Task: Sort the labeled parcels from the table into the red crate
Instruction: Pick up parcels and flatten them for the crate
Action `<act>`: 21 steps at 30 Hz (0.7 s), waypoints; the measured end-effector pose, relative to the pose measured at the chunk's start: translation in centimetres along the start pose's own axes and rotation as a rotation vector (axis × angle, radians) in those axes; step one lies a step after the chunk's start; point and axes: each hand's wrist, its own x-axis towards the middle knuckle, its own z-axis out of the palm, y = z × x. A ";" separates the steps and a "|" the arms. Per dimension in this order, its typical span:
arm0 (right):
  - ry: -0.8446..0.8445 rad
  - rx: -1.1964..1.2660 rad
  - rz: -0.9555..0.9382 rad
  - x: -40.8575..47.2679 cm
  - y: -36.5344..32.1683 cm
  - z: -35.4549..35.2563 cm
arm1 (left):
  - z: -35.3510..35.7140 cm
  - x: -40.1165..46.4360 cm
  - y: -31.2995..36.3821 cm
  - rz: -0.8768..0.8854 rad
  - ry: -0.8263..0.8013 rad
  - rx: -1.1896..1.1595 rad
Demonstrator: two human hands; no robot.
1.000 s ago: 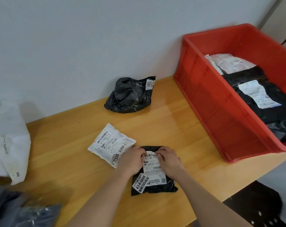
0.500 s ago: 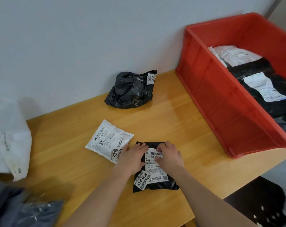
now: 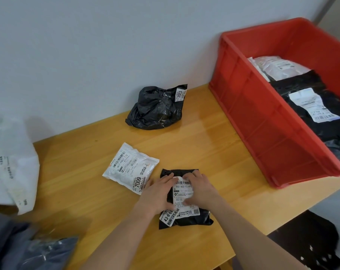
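Both hands press flat on one parcel: the left hand (image 3: 155,195) and the right hand (image 3: 202,189) lie with fingers extended on the small black parcel (image 3: 184,217) and its white label, neither curled round it. Farthest left, a large white bag (image 3: 13,164) hangs over the table (image 3: 77,168) edge, with a grey bag (image 3: 38,252) below it. Next comes the white parcel (image 3: 130,168), just beside the left hand, then the pressed parcel near the table's front edge. A crumpled black parcel (image 3: 155,108) sits by the wall. On the right, the red crate (image 3: 262,121) already holds white and black parcels. The step looks like smoothing or checking the label; next the hands must close on the parcel and carry it rightward over the crate wall.
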 end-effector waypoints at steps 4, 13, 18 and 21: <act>-0.125 -0.197 -0.022 -0.9 0.1 -0.4 | 0.2 -0.5 0.4 0.033 -0.030 0.061; -0.148 -0.405 -0.024 -1.8 0.6 -0.3 | 1.3 -1.0 0.1 0.032 -0.066 0.227; -0.143 -0.442 -0.012 -3.0 1.5 1.4 | 1.9 -1.4 -0.3 0.012 -0.077 0.306; -0.183 -0.319 -0.016 -2.9 1.7 0.7 | 1.3 -1.1 0.1 0.022 -0.093 0.291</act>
